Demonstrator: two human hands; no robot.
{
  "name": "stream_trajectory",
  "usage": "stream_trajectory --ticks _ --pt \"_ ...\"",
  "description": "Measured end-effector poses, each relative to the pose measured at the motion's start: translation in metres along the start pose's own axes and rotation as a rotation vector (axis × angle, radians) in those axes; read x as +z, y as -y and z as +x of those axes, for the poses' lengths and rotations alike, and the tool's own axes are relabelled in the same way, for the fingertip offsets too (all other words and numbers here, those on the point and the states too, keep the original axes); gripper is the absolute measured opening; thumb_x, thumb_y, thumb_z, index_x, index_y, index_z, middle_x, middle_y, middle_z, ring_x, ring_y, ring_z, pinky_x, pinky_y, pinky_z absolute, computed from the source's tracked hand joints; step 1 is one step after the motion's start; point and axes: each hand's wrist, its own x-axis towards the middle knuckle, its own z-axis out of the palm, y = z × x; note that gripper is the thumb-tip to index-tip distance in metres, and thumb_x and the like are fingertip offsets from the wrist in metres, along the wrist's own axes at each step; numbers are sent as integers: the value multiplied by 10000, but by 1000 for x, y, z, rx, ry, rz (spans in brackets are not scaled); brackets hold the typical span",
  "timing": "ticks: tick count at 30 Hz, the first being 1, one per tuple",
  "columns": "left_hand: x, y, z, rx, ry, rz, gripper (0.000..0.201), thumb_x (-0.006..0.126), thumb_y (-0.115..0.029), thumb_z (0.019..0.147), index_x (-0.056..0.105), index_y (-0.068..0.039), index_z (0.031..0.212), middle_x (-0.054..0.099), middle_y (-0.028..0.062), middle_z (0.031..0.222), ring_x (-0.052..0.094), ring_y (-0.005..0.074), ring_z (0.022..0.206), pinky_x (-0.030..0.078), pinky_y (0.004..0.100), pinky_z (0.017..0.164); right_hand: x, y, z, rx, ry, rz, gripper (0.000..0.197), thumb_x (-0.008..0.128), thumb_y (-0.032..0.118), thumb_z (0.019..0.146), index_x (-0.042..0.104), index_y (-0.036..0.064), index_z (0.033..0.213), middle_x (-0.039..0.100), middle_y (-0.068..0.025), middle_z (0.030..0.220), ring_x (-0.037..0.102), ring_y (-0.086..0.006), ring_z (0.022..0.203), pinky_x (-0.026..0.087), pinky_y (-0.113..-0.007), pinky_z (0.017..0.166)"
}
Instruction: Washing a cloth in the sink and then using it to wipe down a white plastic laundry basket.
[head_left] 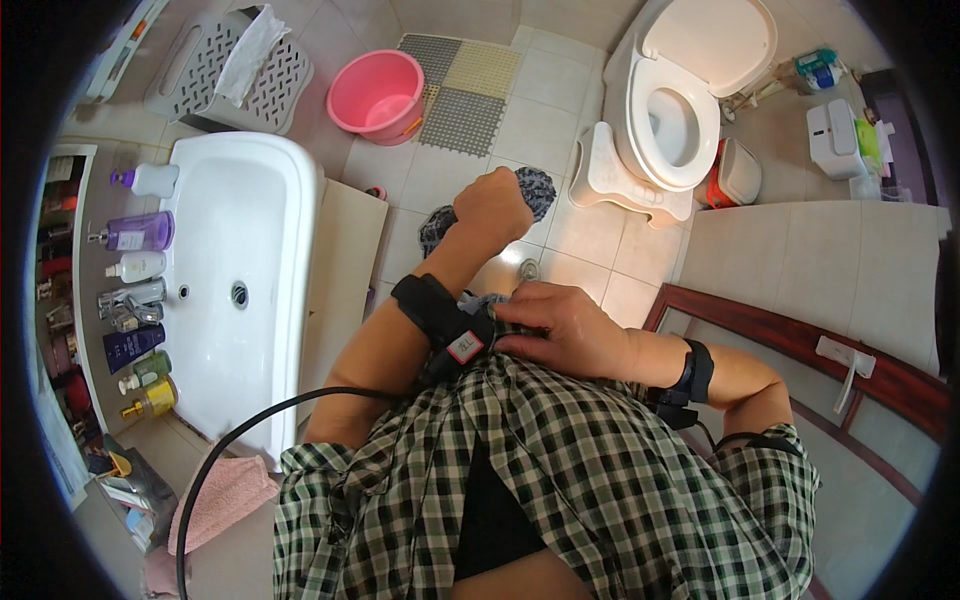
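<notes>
My left hand [495, 210] is closed in a fist, held out over the floor with its back toward me. Dark grey mottled fabric [537, 193] shows on both sides of that fist; whether the hand grips it or it lies behind, I cannot tell. My right hand [575, 330] is bent in beside my left wrist, its thumb and fingers closed on the front of the green, black and white checked shirt [490, 385] I wear. A black strap with a small box [440, 320] sits round my left wrist, and another black strap [692, 372] is on my right forearm.
At left is a white washbasin [235, 200] with bottles and tubes along its edge. A pink basin [377, 95] stands on the floor beside a grey basket [245, 80] and mats [462, 110]. A toilet [640, 100] with a step stool [625, 195] is at right, near a wooden-framed door [800, 320].
</notes>
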Motion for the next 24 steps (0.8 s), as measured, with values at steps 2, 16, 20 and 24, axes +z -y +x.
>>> stream_trajectory --ticks 2,16,20,24 --pt "-2 -2 0 9 18 -7 223 518 -88 631 540 6 832 564 192 877 547 313 854 439 350 733 0 -1 1 28 17 39 257 632 66 656 546 6 891 512 -121 741 507 -252 651 416 -296 550" --pt "6 -4 15 55 -154 129 248 540 -88 642 490 10 865 575 183 804 565 320 786 449 380 687 -4 2 6 254 316 -315 346 380 325 824 550 26 796 542 -155 805 532 -306 765 432 -378 668" --pt "9 -7 15 73 -177 198 235 534 -85 638 476 2 849 574 193 771 570 322 761 452 396 671 -12 9 8 222 326 -356 356 394 332 816 562 30 733 549 -138 759 542 -291 741 440 -373 633" --pt "2 -12 13 5 -105 211 250 543 -96 679 488 -3 904 581 153 856 557 280 856 414 364 743 -13 9 7 198 273 -428 275 470 310 777 566 61 712 534 -93 685 536 -261 659 430 -356 559"
